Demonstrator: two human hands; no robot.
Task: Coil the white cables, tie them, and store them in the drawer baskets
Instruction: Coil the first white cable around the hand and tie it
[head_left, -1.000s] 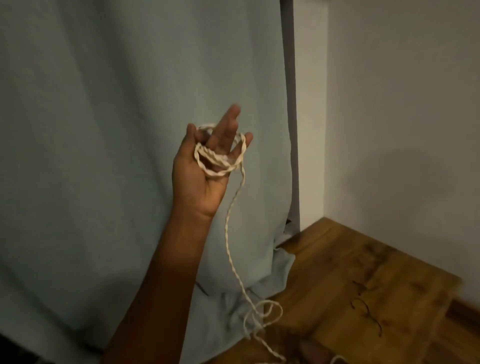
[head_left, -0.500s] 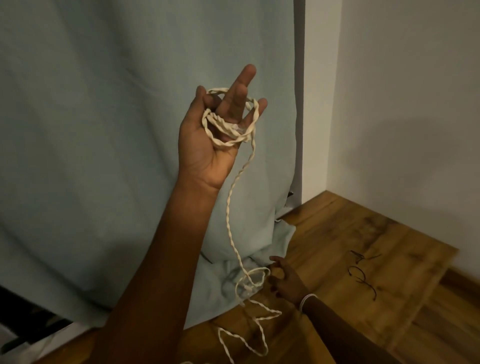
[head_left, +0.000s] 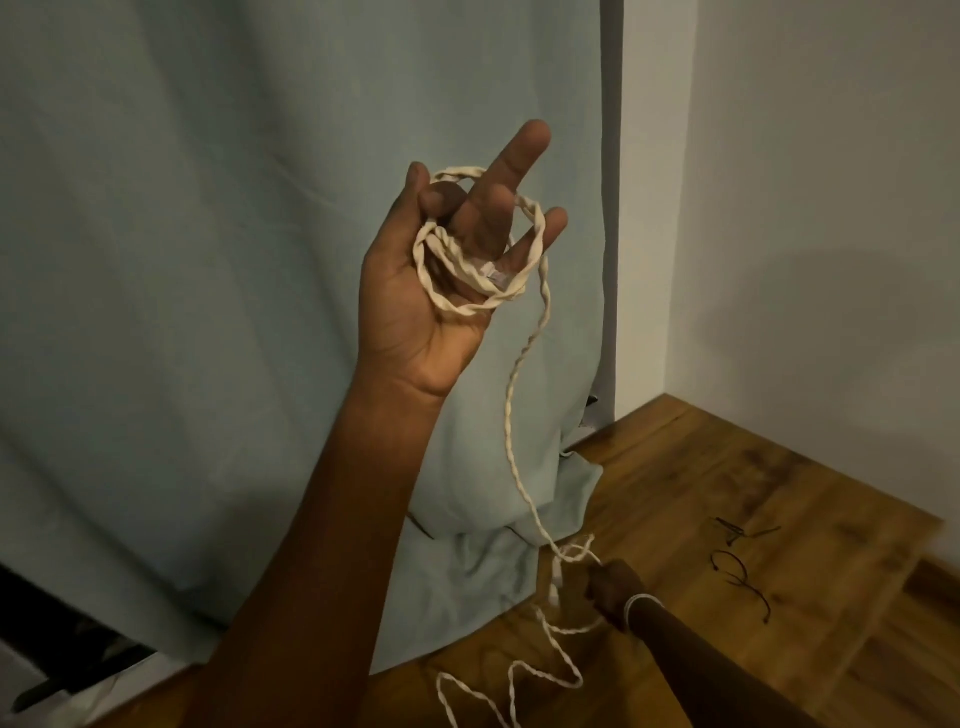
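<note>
My left hand (head_left: 431, 291) is raised palm-up in front of the curtain. A twisted white cable (head_left: 511, 410) is looped in a few turns around its fingers. From the loops one strand hangs down to my right hand (head_left: 608, 590), low near the floor, which pinches it. The rest of the cable lies in loose zigzags on the wooden floor below that hand. No drawer or basket is in view.
A pale blue curtain (head_left: 208, 260) hangs behind my left arm and bunches on the wooden floor (head_left: 727, 519). Thin black ties (head_left: 743, 571) lie on the floor to the right. A white wall (head_left: 831, 208) stands at the right, a dark object at bottom left.
My right hand came into view from below, took hold of the hanging strand and has moved slightly right along it. My left hand rose, then held still with the coil.
</note>
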